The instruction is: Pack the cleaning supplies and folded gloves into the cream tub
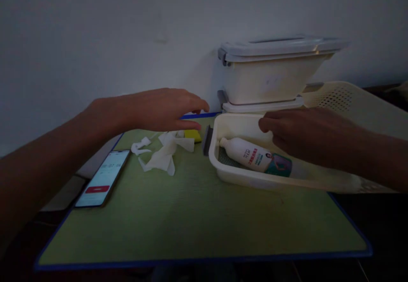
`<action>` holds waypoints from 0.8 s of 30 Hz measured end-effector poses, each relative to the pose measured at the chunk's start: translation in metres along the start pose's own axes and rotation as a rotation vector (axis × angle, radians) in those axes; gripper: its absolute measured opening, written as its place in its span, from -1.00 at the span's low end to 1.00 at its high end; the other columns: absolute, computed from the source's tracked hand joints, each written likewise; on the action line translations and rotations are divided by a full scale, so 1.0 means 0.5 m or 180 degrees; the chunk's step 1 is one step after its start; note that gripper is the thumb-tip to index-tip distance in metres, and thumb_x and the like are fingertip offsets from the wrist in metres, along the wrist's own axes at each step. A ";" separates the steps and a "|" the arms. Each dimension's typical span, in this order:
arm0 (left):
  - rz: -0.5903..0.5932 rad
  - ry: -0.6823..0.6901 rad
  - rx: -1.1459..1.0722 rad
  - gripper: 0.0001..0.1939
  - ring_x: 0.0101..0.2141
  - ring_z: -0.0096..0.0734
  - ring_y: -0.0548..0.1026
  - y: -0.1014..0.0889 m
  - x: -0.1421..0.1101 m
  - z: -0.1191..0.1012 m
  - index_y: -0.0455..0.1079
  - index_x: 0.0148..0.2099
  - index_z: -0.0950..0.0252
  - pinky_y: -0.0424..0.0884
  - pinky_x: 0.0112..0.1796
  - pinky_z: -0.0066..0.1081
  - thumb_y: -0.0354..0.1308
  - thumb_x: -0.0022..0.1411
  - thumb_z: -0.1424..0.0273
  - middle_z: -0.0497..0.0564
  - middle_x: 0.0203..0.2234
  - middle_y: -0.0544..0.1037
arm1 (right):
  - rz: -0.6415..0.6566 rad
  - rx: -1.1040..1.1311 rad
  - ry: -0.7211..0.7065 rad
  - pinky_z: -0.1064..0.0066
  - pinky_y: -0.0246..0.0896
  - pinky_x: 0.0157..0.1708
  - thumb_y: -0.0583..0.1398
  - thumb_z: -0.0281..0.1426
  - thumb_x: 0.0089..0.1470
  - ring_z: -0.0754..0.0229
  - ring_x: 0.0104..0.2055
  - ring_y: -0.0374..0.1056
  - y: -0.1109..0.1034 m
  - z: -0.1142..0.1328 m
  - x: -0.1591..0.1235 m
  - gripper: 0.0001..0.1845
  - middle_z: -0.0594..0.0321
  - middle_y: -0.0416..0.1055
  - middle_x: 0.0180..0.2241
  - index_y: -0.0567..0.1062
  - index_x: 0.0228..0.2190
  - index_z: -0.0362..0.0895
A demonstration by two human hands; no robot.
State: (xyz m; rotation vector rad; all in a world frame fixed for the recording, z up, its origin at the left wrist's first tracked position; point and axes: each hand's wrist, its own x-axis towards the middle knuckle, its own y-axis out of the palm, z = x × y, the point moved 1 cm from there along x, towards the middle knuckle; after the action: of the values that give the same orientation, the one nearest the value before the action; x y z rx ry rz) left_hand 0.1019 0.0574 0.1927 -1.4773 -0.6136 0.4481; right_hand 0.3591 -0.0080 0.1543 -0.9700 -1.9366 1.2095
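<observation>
My left hand point(178, 110) hovers over the back of the table, palm down. Its thumb and fingers are apart with nothing between them. Below it lie crumpled white tissues point(162, 154) and a small yellow item point(192, 136). My right hand point(293, 131) is above a cream plastic bin point(248, 180), its fingers loosely bent and partly hidden behind the hand. I see nothing held in it. Inside the bin a white bottle point(251, 153) with red print and a green label lies on its side, just beneath that hand.
A lidded cream box point(267, 78) is stacked on another lid behind the bin. A perforated cream panel point(334, 97) rises at the right. A lit phone point(103, 178) lies at the left edge of the green table point(191, 218), which has a blue rim. A wall stands behind.
</observation>
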 end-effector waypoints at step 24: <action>-0.0646 -0.1076 -0.1022 -0.70 0.00 -0.12 0.37 0.312 -0.179 0.111 0.33 -0.04 0.36 0.29 0.02 -0.14 0.06 0.19 0.35 0.20 -0.04 0.39 | 0.0141 0.1583 -0.0923 0.31 0.18 -0.29 0.05 -0.67 -0.11 0.11 -0.28 0.32 0.074 0.409 0.057 -0.72 0.12 0.43 -0.36 0.44 -0.36 -0.19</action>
State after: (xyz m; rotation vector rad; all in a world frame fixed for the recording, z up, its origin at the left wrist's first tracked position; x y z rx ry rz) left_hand 0.0116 0.0536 0.0275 -1.6331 -1.1355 0.4587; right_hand 0.1860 -0.0630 0.0497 -0.6019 -1.6922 1.8259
